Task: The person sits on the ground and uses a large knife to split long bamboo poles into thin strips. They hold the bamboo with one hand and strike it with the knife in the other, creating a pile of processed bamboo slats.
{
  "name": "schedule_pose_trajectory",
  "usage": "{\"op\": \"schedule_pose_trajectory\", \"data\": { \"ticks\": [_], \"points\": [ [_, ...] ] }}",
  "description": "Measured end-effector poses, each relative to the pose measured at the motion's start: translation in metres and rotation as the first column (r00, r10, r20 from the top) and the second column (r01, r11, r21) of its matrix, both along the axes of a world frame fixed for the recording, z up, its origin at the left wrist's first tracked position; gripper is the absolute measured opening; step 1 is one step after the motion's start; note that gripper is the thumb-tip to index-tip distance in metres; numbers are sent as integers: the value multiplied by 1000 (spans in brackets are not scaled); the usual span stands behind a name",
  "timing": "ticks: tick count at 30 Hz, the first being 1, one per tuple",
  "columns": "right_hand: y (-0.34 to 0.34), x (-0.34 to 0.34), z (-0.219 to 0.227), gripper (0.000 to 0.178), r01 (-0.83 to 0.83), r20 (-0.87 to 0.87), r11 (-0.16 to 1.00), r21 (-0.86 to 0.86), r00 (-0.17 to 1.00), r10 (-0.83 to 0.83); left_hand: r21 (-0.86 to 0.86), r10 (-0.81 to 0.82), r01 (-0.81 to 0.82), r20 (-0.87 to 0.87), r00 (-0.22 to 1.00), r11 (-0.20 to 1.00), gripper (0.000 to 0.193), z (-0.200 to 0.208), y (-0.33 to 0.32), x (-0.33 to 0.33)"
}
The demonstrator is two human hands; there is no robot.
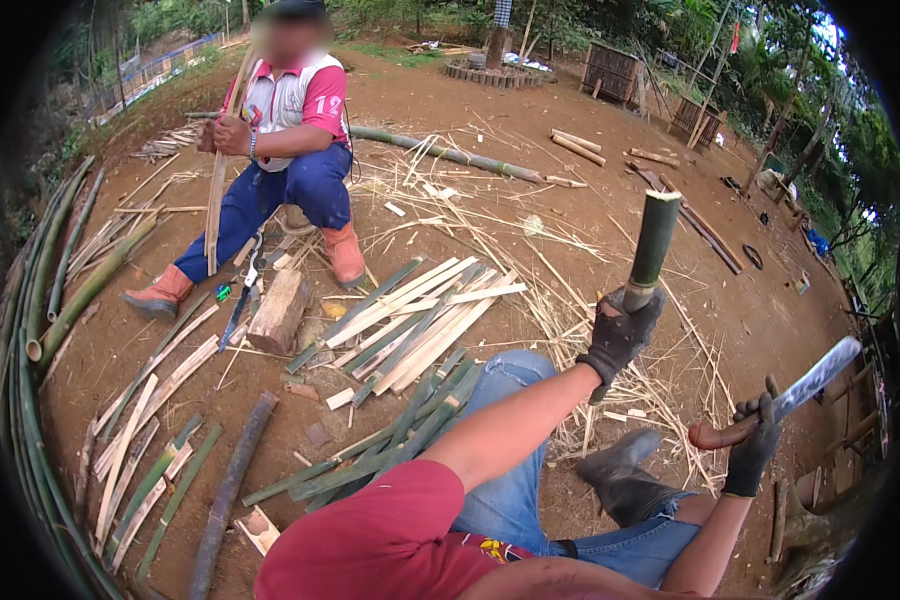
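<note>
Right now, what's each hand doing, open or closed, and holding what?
Left hand: closed around an upright green bamboo piece.
Right hand: closed on the handle of a big knife.

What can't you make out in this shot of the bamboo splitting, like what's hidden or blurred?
1. Head view: the lower end of the green bamboo piece is covered by the gloved left hand.
2. The machete blade is motion-blurred, its edge unclear; the right hand covers part of its handle.
3. The co-worker has a blurred face.
</note>
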State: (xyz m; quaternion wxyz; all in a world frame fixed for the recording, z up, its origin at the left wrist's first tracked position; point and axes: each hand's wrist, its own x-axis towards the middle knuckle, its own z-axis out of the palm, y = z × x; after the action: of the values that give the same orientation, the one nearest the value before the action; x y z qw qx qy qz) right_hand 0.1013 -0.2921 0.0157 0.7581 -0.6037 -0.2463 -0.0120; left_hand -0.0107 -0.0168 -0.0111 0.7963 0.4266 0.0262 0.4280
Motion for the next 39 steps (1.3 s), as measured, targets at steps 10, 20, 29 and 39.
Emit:
{"op": "schedule_pose_trajectory", "data": {
  "ticks": [10,20,29,39],
  "points": [
    [49,47,9,36,-107,29,969,-224,993,116,241,-27,67,-167,986,968,28,18,25,39],
    [60,94,-38,29,-88,-83,934,-347,995,62,139,-259,382,-525,811,914,53,20,34,71],
    [49,106,-85,34,-113,-262,881,-459,965,-12,9,-438,547,-588,680,837,59,2,35,72],
    [123,77,-14,40,-376,-174,896,-236,923,342,-135,-564,654,-651,508,745,42,-17,3,72]
  ]
}}
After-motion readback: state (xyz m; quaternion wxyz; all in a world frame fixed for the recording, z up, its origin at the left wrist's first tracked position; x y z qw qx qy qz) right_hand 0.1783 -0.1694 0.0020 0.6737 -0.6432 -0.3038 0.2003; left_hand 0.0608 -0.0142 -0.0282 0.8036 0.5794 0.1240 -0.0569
